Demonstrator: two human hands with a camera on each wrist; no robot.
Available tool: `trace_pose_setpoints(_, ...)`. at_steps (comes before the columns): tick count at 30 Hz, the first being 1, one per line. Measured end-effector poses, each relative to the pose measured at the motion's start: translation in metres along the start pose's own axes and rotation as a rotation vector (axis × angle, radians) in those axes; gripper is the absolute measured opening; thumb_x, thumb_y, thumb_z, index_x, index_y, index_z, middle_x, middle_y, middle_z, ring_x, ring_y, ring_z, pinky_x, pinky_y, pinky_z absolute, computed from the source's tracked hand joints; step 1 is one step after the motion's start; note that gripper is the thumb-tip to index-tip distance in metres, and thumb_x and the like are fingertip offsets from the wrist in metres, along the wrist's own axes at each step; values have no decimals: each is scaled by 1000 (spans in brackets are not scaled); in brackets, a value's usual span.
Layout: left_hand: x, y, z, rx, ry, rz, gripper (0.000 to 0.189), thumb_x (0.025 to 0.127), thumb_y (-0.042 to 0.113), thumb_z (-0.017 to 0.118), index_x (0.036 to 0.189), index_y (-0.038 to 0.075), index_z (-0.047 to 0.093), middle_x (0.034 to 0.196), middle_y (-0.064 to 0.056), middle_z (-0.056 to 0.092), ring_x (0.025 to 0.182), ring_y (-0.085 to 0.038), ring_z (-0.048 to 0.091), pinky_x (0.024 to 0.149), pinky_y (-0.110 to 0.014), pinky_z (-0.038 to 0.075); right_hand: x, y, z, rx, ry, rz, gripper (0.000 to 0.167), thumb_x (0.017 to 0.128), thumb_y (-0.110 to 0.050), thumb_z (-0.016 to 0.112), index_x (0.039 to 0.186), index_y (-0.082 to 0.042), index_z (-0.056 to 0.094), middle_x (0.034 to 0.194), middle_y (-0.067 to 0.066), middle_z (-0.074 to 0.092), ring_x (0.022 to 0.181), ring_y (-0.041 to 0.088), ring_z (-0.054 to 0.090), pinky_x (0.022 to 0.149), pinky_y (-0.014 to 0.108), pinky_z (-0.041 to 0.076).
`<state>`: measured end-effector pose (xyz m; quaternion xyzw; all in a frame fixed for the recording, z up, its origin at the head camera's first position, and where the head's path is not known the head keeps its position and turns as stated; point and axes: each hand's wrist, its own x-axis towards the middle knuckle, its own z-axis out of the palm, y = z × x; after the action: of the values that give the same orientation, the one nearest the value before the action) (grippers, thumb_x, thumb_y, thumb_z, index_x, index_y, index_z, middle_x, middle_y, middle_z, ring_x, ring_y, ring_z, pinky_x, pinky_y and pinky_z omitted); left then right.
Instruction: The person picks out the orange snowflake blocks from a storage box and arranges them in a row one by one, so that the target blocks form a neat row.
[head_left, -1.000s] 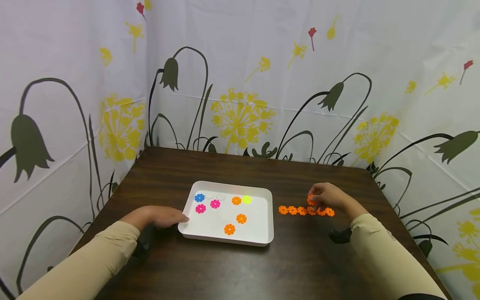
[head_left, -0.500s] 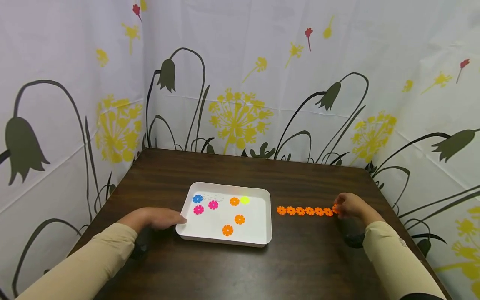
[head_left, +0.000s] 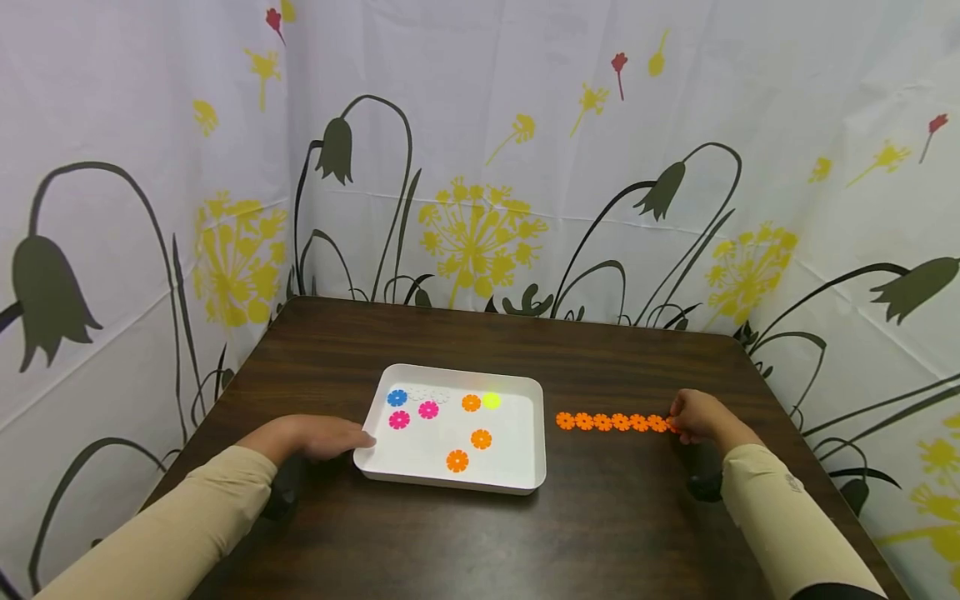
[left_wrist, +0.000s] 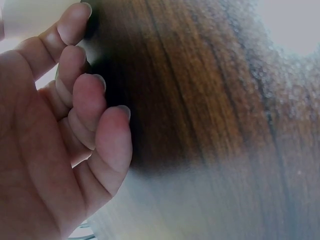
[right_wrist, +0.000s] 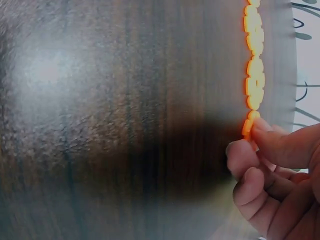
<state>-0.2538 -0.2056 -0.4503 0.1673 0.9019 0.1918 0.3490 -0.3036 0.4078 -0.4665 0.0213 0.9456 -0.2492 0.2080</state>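
Note:
In the head view, my left hand [head_left: 326,437] holds the left rim of a white tray [head_left: 502,467], its thumb over the edge. The left wrist view shows the bent fingers [left_wrist: 114,145] over the dark table. My right hand [head_left: 703,418] pinches an orange flower-shaped disc [head_left: 672,424] between thumb and fingers at the right end of a row of similar orange discs [head_left: 602,422]. In the right wrist view, the thumb and fingertips meet at the last disc [right_wrist: 248,126], partly hiding it, in line with the others [right_wrist: 255,82].
Inside the tray lie a blue disc [head_left: 397,397], two pink discs [head_left: 428,410], three orange discs [head_left: 457,461], a yellow disc [head_left: 491,401] and several white ones [head_left: 431,396]. A brown wooden table [head_left: 465,542] carries everything. A flower-printed curtain [head_left: 480,150] hangs behind it.
My right hand has moved right along the row and lowered an orange disc to its right end. The left hand stays on the tray's rim.

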Motion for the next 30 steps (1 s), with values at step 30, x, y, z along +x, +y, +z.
trace_pose_setpoints(30,2,-3,2,-24,-3,-15,62,100,46,46,139,-3,49,140,-23,51,131,-44,44,110,-61,32,1,-249,71,-238,-171,-492,28,91,-21,71,116,-10,67,99,0,68,92,19,64,81,32,55)
